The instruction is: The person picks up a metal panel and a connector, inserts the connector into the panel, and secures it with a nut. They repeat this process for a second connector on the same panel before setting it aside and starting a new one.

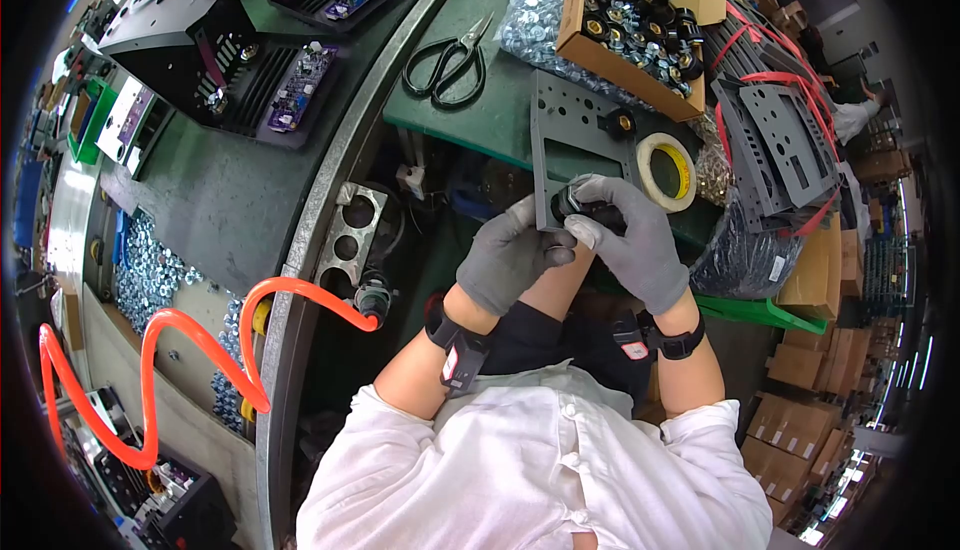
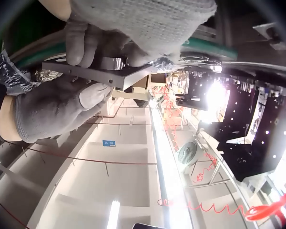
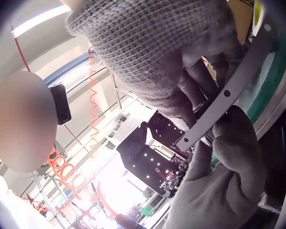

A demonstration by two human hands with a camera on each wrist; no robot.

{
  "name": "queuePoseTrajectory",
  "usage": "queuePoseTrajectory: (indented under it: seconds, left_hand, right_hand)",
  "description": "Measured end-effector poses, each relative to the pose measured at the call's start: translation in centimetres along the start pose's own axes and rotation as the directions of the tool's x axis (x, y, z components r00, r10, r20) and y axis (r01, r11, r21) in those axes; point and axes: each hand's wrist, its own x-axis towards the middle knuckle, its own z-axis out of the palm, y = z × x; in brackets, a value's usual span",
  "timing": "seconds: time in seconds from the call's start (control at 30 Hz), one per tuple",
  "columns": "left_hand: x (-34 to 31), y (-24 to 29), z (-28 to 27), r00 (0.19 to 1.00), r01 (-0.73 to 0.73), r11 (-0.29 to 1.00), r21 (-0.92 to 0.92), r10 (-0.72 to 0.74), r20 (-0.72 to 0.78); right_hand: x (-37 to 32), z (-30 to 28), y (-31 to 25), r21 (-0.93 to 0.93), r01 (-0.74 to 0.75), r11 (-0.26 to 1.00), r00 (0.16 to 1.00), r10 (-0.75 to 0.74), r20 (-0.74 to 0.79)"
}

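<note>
A grey sheet-metal panel with round holes and a rectangular cutout leans on the bench edge in front of the person. The gloved left hand grips its near corner, fingers curled around the edge. At that same corner the gloved right hand pinches a black round part against the panel. In the right wrist view, the panel's narrow flange runs between the two hands. Another black round part sits on the panel farther up. Gloved fingers hide much of the pinched part.
A roll of tape lies right of the panel. Behind it stands a cardboard box of black round parts. Scissors lie on the green bench. Stacked panels are at right. A coiled red hose reaches a driver at left.
</note>
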Motion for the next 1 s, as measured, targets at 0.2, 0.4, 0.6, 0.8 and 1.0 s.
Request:
queuePoseTrajectory:
  seconds: [0.2,0.4,0.6,0.8,1.0]
  left_hand:
    - [-1.3,0.8,2.4,0.987,0.017,0.956,0.294,0.031,-0.158]
    - [-1.4,0.9,2.1,0.983,0.072,0.922,0.381,-0.002,-0.183]
    - [-1.4,0.7,2.0,0.981,0.090,0.923,0.374,-0.017,-0.194]
    - [-1.6,0.7,2.3,0.975,0.114,0.896,0.430,-0.017,-0.223]
    - [-1.6,-0.2,2.6,0.973,0.107,0.876,0.470,0.005,-0.230]
  right_hand:
    - [0.3,-0.3,-0.1,-0.269,0.318,0.909,0.947,-0.320,0.038]
    - [1.1,-1.1,-1.3,-0.405,0.348,0.846,0.938,-0.310,0.157]
    - [2.5,-1.8,-0.8,-0.439,0.478,0.760,0.871,-0.348,0.347]
    - [2.4,-1.4,-1.3,-0.563,0.447,0.695,0.887,-0.259,0.383]
    - [2.0,-0.5,-1.2,-0.805,0.244,0.541,0.967,-0.069,0.247]
